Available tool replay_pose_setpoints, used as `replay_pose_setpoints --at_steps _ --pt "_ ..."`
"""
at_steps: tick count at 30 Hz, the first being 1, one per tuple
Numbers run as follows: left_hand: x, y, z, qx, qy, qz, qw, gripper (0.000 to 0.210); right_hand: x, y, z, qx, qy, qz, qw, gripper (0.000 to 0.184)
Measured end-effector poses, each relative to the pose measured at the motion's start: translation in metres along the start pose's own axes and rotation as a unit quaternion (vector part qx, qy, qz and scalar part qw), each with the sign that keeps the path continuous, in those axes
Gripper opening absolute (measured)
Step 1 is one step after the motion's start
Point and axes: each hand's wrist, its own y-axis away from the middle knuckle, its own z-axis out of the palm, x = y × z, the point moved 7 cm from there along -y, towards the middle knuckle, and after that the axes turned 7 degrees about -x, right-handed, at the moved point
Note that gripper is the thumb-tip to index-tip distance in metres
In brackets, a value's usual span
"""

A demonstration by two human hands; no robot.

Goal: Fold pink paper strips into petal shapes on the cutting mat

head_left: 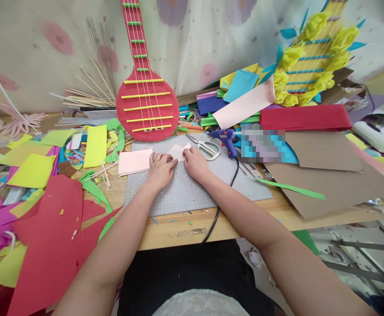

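Left hand (160, 169) and right hand (194, 163), fingers curled down, press a small pale pink paper piece (177, 151) flat near the far edge of the grey gridded cutting mat (192, 193). Neither grips it.

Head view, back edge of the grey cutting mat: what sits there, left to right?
Pink paper stack → left hand → small pale paper piece pinned under both hands → right hand → scissors → blue glue gun.
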Motion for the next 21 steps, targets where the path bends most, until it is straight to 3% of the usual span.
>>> replay_pose_setpoints --at_steps 8,14,21 --pt "0.0004 0.0002 0.002 0.0 0.014 0.014 1.0 0.044 0.0016 0.0026 -0.0014 -0.002 -0.031 0.002 1.0 0.027" --pt "0.0005 0.0031 -0.0031 0.038 0.014 0.014 0.999 0.055 0.0014 0.0057 -0.0048 0.021 -0.062 -0.013 0.998 0.029" --pt "0.0064 0.0026 0.0022 0.024 -0.011 0.04 0.999 0.042 0.001 0.0065 -0.0051 0.004 -0.067 -0.012 0.998 0.023"
